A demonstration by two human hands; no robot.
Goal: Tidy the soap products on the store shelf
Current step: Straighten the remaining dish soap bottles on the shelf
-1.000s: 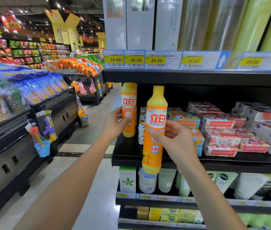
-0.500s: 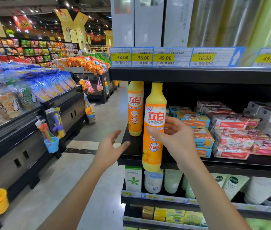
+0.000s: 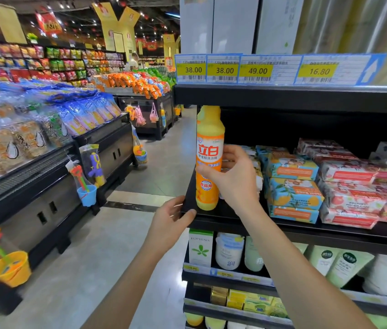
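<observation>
An orange-yellow dish-soap bottle (image 3: 209,148) stands upright at the left end of the black shelf (image 3: 282,230), its base on the shelf board. My right hand (image 3: 235,179) is wrapped around its middle from the right. My left hand (image 3: 168,224) rests with its fingers apart at the shelf's front left corner, thumb on the edge, holding nothing. A second bottle seen earlier is hidden behind this one. Blue-and-orange soap boxes (image 3: 292,186) are stacked just right of my right hand, with pink soap packs (image 3: 353,188) further right.
The upper shelf edge with yellow price tags (image 3: 256,71) hangs close above the bottle's cap. Below are white and green tubs and tubes (image 3: 229,252). Across the aisle floor (image 3: 140,181) on the left stand snack displays (image 3: 45,138) with hanging toy buckets (image 3: 86,193).
My right hand has carried the bottle left and back onto the shelf, in front of the other bottle. My left hand let go of that other bottle and dropped to the shelf corner.
</observation>
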